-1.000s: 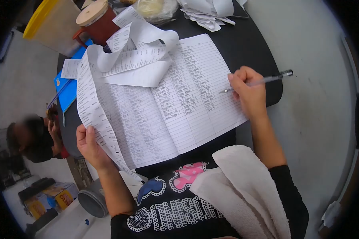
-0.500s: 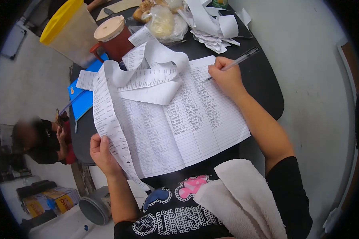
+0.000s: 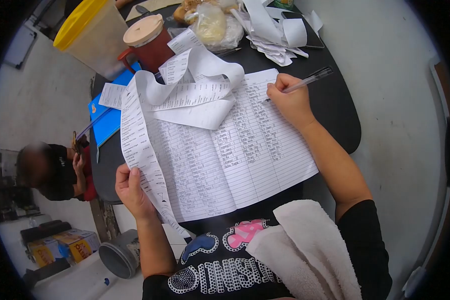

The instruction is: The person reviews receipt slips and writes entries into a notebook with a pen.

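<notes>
An open lined notebook (image 3: 270,182) lies before me at the table's near edge, both pages filled with columns of handwriting. My right hand (image 3: 292,101) grips a clear pen (image 3: 310,80) over the upper part of the right page, its tip at or just above the paper. With thumb and fingers, my left hand (image 3: 134,191) pinches a long printed receipt strip (image 3: 136,135) beside the notebook's left edge. The strip curls back in loops across the top of the left page, and its lower end hangs toward my shirt.
Behind the notebook stand a red mug with a lid (image 3: 152,47) and a yellow-lidded container (image 3: 92,37). A blue folder (image 3: 106,125) lies left. Plastic bags (image 3: 212,30), piled paper strips (image 3: 272,42) and a phone (image 3: 312,37) sit at the back. Another person (image 3: 55,170) is at left.
The whole view has shifted slightly, moving things a little to the right. Both hands keep their holds, and the pen tip has moved only slightly over the page.
</notes>
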A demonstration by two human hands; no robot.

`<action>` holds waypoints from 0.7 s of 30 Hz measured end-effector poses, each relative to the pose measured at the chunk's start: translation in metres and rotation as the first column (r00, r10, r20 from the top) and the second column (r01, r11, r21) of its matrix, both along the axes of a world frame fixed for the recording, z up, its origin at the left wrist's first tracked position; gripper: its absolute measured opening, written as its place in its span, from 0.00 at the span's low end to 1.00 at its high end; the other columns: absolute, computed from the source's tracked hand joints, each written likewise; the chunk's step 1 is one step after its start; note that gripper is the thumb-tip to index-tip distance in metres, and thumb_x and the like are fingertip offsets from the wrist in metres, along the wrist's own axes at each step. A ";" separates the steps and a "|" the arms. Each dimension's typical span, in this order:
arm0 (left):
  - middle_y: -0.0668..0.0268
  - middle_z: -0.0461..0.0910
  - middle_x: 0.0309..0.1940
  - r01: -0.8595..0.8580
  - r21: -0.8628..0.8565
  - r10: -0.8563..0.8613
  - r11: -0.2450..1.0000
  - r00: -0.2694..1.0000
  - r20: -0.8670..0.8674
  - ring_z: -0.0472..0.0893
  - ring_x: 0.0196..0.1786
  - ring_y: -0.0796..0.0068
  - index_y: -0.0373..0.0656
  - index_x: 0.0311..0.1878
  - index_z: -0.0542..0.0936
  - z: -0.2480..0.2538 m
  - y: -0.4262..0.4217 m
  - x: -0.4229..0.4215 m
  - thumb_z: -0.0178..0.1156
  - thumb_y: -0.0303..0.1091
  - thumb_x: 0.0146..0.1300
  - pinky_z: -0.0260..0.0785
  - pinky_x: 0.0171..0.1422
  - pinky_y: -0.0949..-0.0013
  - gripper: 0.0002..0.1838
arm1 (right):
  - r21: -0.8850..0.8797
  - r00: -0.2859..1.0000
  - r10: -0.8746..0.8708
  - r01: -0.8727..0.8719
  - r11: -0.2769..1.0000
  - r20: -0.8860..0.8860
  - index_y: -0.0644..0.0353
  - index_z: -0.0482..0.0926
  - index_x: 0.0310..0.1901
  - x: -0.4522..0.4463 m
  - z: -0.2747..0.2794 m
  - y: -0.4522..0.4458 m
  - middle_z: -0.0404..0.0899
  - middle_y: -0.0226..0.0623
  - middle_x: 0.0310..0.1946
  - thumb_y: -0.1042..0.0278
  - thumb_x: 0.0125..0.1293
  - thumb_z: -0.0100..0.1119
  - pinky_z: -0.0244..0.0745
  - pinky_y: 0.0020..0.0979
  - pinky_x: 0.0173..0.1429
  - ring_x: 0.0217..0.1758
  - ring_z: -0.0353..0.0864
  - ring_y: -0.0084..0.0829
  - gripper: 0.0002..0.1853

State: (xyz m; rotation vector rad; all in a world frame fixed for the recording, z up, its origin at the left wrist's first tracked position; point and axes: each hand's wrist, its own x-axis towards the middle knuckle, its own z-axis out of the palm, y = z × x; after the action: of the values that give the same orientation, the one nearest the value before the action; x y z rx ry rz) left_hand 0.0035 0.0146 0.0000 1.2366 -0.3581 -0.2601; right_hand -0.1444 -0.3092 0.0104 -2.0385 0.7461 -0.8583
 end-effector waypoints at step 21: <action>0.64 0.78 0.33 -0.013 0.024 0.013 1.000 1.000 -0.003 0.75 0.34 0.82 0.35 0.36 0.73 0.004 0.002 -0.001 0.52 0.25 0.60 0.66 0.44 0.79 0.04 | -0.030 0.999 -0.009 0.008 1.000 -0.039 0.62 0.63 0.14 -0.002 0.005 0.006 0.62 0.30 0.09 0.71 0.49 0.58 0.55 0.28 0.20 0.15 0.57 0.19 0.15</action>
State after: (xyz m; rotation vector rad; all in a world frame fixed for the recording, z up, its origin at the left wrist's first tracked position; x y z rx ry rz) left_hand 0.0024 0.0165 0.0038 1.2614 -0.3447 -0.2557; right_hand -0.1464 -0.3028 0.0152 -2.0852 0.7681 -0.8405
